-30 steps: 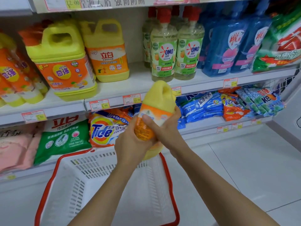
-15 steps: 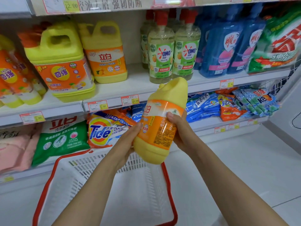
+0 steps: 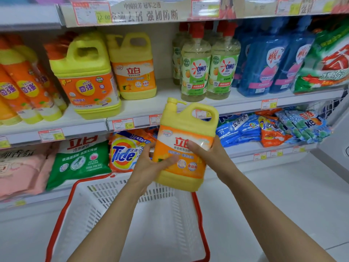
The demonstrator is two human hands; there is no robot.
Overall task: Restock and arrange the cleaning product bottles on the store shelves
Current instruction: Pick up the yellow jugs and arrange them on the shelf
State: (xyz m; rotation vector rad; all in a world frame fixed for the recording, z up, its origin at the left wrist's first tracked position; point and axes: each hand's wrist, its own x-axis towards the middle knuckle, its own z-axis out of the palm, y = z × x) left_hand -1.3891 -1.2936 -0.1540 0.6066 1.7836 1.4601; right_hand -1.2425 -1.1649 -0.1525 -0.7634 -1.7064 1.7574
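Note:
I hold a yellow detergent jug point(image 3: 186, 129) with an orange label, a pump top and a handle, nearly upright in front of the shelves and above the basket. My left hand point(image 3: 151, 163) grips its lower left side, thumb across the label. My right hand point(image 3: 209, 150) grips its right side with fingers over the label. A matching yellow jug point(image 3: 135, 67) stands on the middle shelf point(image 3: 164, 103), with bare shelf to its right. A larger yellow jug point(image 3: 85, 74) stands to its left.
A white basket with a red rim point(image 3: 62, 210) sits below my arms. Clear OMO bottles point(image 3: 209, 67) and blue refill pouches point(image 3: 264, 61) fill the middle shelf's right part. Detergent bags, among them a Tide bag point(image 3: 126, 152), lie on the lower shelf. White floor lies to the right.
The jug has been turned from tilted with its back toward me to nearly upright with its front label facing me, and lifted a little. Both hands shifted their grip on it.

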